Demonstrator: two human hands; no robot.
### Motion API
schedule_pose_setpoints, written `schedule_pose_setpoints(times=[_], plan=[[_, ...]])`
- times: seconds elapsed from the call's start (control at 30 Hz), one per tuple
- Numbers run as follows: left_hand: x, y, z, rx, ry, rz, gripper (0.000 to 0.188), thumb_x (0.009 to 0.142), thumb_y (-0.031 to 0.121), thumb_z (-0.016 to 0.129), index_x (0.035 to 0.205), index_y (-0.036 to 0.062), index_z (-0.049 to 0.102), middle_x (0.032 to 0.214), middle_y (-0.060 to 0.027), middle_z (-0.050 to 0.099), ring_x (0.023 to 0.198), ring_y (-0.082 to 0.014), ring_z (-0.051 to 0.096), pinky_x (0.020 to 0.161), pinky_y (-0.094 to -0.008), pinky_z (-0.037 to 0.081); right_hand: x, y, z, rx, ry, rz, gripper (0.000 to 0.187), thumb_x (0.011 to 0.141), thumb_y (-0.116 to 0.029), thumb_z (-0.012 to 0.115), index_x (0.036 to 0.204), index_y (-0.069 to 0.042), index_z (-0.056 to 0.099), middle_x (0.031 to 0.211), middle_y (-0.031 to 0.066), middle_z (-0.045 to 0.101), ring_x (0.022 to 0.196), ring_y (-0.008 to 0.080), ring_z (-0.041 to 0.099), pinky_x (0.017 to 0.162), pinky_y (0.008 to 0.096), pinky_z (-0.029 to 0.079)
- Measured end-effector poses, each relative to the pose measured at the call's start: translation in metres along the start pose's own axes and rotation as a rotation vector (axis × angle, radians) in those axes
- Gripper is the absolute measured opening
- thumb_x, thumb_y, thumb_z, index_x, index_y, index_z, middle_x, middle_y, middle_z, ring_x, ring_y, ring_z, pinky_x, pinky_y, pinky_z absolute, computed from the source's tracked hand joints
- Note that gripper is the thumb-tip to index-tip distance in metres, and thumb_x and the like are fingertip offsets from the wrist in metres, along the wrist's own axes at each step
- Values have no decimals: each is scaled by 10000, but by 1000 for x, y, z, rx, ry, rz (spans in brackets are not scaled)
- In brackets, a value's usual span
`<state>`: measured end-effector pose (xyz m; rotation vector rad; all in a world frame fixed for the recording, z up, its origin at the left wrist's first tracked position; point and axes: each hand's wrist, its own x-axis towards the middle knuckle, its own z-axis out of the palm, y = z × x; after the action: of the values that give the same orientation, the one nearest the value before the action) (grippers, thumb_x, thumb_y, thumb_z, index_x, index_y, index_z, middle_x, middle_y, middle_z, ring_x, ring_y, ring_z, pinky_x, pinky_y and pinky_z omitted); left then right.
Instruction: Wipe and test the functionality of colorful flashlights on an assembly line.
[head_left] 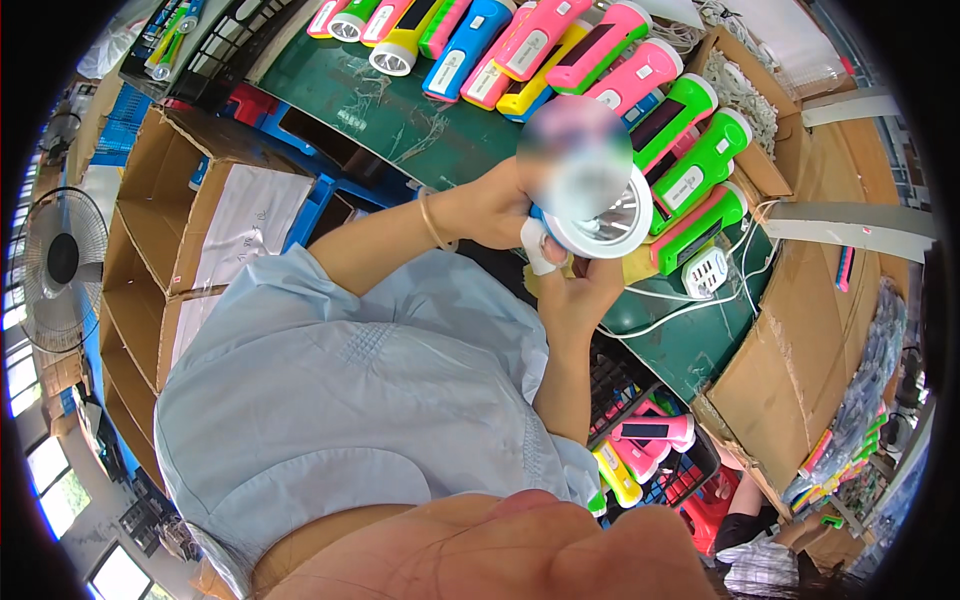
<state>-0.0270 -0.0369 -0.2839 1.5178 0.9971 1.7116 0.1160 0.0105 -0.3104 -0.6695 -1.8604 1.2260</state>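
Both of my hands hold a flashlight whose white-rimmed lamp head (pixel 634 222) and shiny reflector face the upper right. A bit of blue shows on it beside my fingers; a blurred patch covers the rest. My left hand (pixel 497 207), with a bangle on its wrist, grips it from the left. From below, my right hand (pixel 582 296) closes on the rim's underside. White tape wraps a finger between the two hands. Just beyond lie rows of pink, green, blue and yellow flashlights, the nearest being a green flashlight (pixel 690 188).
The flashlights lie on a green table (pixel 410 110). At right, a white multi-port charger (pixel 705 272) trails white cables. A cardboard box (pixel 745 100) holds white coiled parts. Cardboard dividers (pixel 150 250) and a fan (pixel 62 262) stand left. Below right, a black crate (pixel 690 470) contains more flashlights; another person sits beyond it.
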Motion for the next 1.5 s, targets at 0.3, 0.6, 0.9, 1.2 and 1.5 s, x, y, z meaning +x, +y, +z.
schedule_pose_setpoints(times=[0.3, 0.6, 0.9, 1.2, 1.5], plan=[[-4, 18, -8, 68, 244, -482, 595, 742, 163, 688, 1215, 17, 357, 955, -77, 559, 837, -126, 561, 709, -270, 483, 3, 0, -37, 61, -130, 355, 167, 893, -131, 490, 884, 16, 569, 802, 31, 548, 686, 84, 487, 617, 189, 373], [0, 16, -12, 188, 270, -577, 543, 779, 195, 658, 1202, 9, 372, 926, -96, 560, 788, -143, 577, 684, -278, 488, 19, -26, -25, -47, -158, 61, 189, 885, -143, 505, 804, 11, 578, 726, 21, 546, 648, 91, 470, 591, 212, 367], [2, 18, -17, 472, 47, -425, 938, 719, 251, 689, 1351, -74, 77, 1023, -228, 515, 936, -317, 549, 816, -335, 442, 43, -33, -24, 175, -274, 68, 130, 848, -90, 523, 777, 18, 540, 670, 34, 524, 620, 89, 485, 566, 207, 371], [-1, 10, -6, 545, 222, -559, 776, 636, 138, 689, 1267, -65, 286, 1095, -232, 505, 991, -338, 536, 834, -353, 442, 53, -34, -13, -433, -246, -91, 188, 808, -100, 590, 695, 14, 492, 560, 117, 442, 475, 219, 445, 453, 319, 321], [8, 19, -58, 859, 415, -351, 597, 716, 214, 692, 1190, -15, 409, 1116, -256, 491, 1023, -370, 527, 824, -388, 454, 26, -18, -20, -142, 190, -43, 99, 796, -13, 490, 813, -24, 587, 680, 67, 561, 550, 145, 481, 496, 270, 385]])
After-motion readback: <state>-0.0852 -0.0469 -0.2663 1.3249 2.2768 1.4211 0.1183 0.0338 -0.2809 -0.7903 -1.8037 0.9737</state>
